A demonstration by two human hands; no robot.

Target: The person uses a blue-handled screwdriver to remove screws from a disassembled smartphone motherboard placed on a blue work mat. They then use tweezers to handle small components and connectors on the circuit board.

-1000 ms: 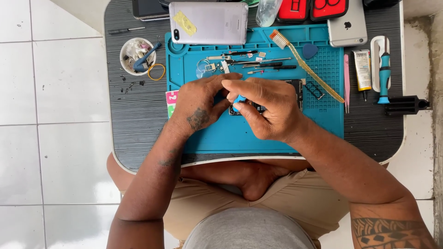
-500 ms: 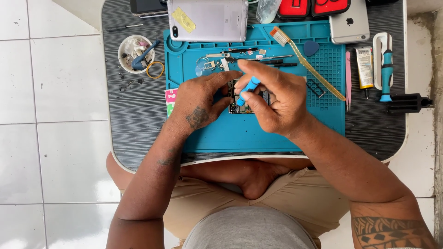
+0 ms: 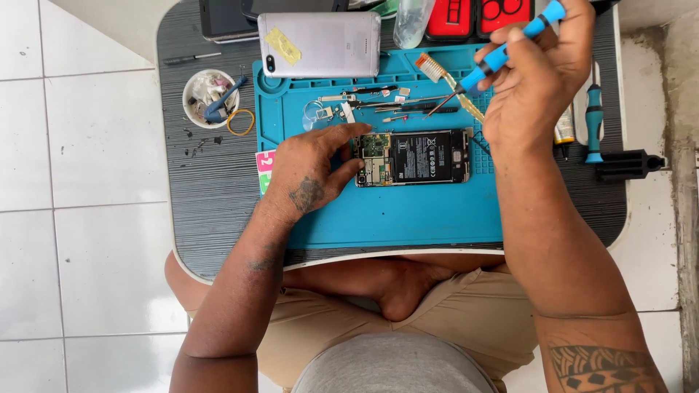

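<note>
In the head view, an opened smartphone (image 3: 412,157) is seen lying flat on a blue repair mat (image 3: 408,211), with its back cover off and its circuit board and black battery exposed. Its long axis runs left to right across the mat, the board end to the left. The left hand (image 3: 314,173) is laid on the mat at that left end, its fingers spread and touching the board end of the phone, steadying it without being closed around it. The right hand (image 3: 535,73) is raised well apart from the phone, up and to the far right, and is closed around a blue-handled screwdriver (image 3: 502,54) whose tip is angled down and left toward the mat. The phone is thus reached more closely by the left hand; from the right hand it lies near and to the left.

At the far edge of the mat, 1 silver phone back cover (image 3: 320,44) is set down, with small metal parts and tweezers (image 3: 378,105) just near of it. A small white dish of parts (image 3: 211,98) stands on the grey table (image 3: 204,189) to the left.
</note>
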